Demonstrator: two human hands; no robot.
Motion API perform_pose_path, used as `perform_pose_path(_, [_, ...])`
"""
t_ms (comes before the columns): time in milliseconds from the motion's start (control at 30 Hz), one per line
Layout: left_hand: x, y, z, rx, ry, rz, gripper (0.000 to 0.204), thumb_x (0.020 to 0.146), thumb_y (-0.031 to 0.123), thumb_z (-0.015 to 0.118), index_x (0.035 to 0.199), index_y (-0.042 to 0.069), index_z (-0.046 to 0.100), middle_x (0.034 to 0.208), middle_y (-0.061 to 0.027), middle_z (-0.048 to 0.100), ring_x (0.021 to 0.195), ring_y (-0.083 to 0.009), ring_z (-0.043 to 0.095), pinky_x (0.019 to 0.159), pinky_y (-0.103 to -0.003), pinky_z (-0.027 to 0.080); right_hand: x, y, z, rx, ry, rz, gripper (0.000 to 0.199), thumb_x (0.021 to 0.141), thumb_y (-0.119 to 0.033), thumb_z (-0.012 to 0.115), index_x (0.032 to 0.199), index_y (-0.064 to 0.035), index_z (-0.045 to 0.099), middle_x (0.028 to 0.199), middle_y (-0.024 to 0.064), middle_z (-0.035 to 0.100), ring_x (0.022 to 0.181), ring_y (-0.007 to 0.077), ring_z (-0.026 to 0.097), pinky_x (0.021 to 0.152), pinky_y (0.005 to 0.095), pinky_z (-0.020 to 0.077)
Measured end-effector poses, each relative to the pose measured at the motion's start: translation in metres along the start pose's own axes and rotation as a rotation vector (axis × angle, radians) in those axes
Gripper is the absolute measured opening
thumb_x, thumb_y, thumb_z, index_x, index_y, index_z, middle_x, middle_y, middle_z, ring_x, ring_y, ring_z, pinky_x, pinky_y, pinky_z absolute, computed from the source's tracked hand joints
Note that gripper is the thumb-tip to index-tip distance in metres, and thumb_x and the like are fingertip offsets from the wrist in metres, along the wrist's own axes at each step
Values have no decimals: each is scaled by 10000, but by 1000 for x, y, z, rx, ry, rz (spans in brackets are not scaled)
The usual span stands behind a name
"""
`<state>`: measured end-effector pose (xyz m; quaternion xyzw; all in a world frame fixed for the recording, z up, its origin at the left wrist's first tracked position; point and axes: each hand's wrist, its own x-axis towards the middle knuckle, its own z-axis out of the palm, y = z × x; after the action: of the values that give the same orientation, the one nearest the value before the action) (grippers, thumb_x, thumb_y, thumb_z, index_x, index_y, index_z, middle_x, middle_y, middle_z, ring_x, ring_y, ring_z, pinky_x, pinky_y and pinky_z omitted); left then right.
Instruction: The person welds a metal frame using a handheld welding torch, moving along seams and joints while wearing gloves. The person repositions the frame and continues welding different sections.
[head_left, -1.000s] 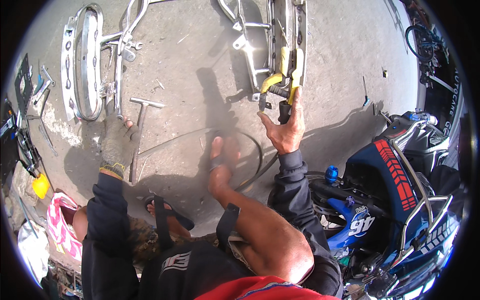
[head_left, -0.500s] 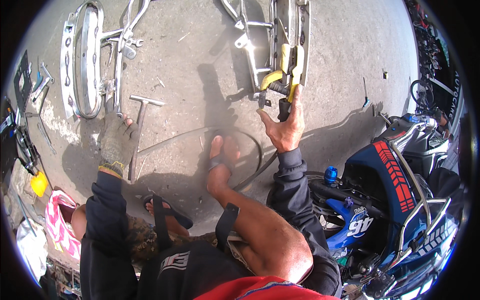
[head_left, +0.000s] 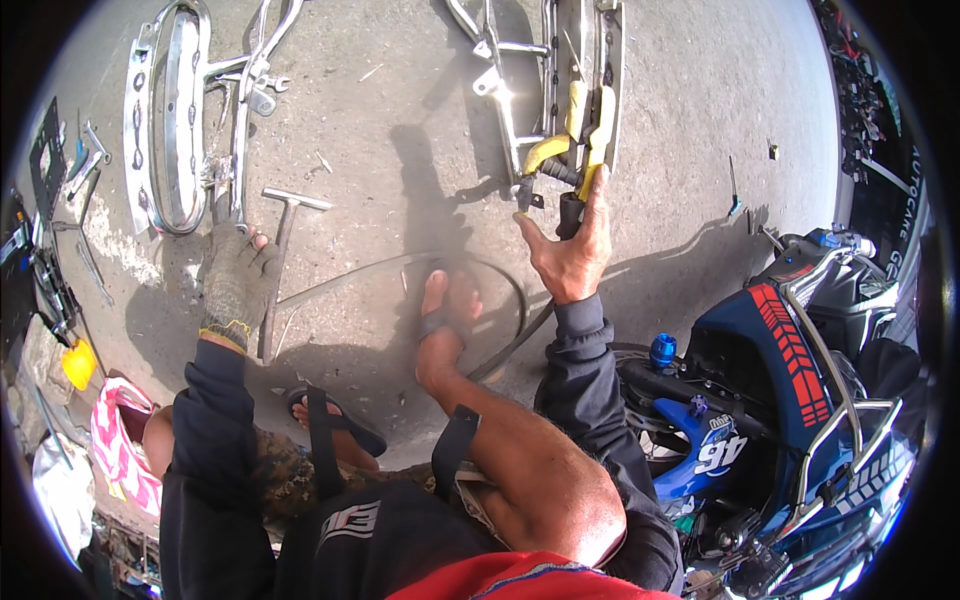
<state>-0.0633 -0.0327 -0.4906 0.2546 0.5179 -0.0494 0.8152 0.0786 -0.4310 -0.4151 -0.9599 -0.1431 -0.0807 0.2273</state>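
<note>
My left hand (head_left: pixel 236 275), in a grey knitted glove with bare fingertips, closes round the lower end of a shiny welded metal frame (head_left: pixel 240 150). A T-shaped hammer (head_left: pixel 277 270) lies just right of it on the ground. My bare right hand (head_left: pixel 573 255) grips a yellow and black welding electrode holder (head_left: pixel 560 155), thumb on its left side and fingers along its right. A thin rod (head_left: pixel 573 50) sticks up from the holder's jaws. Beyond, close to it, lies a second metal frame (head_left: pixel 550 60). My palm hides part of the holder's handle.
A dark cable (head_left: pixel 400 262) loops over the concrete around my foot. At right stands a blue motorcycle (head_left: pixel 740 370). Wrenches (head_left: pixel 90 165) lie far left, above a pink striped cloth (head_left: pixel 118 430). A screwdriver (head_left: pixel 734 190) lies at the right.
</note>
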Motion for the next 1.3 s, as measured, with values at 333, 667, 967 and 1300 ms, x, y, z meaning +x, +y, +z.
perform_pose_path(333, [1, 0, -3, 96, -9, 0, 371, 1026, 415, 615, 1222, 102, 582, 1076, -22, 601, 995, -167, 582, 860, -331, 499, 0, -4, 0, 109, 20, 53, 1190, 672, -180, 941, 1611, -18, 228, 1456, 287, 498, 1322, 415, 541, 1090, 423, 459])
perform_pose_path(667, [3, -1, -1, 8, -7, 16, 271, 1005, 252, 655, 1177, 49, 601, 1040, -78, 615, 957, -213, 598, 907, -375, 527, 2, -8, -2, 74, 40, 44, 1185, 675, -200, 941, 1603, 3, 233, 1452, 289, 502, 1324, 414, 542, 1092, 417, 459])
perform_pose_path(967, [2, -2, 1, 37, -17, 9, 332, 1009, 343, 634, 1193, 71, 583, 1059, -52, 590, 979, -198, 577, 917, -356, 504, 6, -12, -3, 87, 9, 83, 1191, 689, -219, 938, 1599, 29, 211, 1474, 298, 482, 1335, 410, 538, 1099, 421, 452])
perform_pose_path(1300, [2, 1, 3, 8, 14, -8, 250, 1013, 270, 634, 1165, 76, 594, 1040, -55, 615, 947, -197, 581, 888, -354, 504, 6, -11, -2, 74, 2, 83, 1207, 684, -218, 939, 1611, 6, 199, 1444, 296, 505, 1303, 415, 555, 1071, 430, 470])
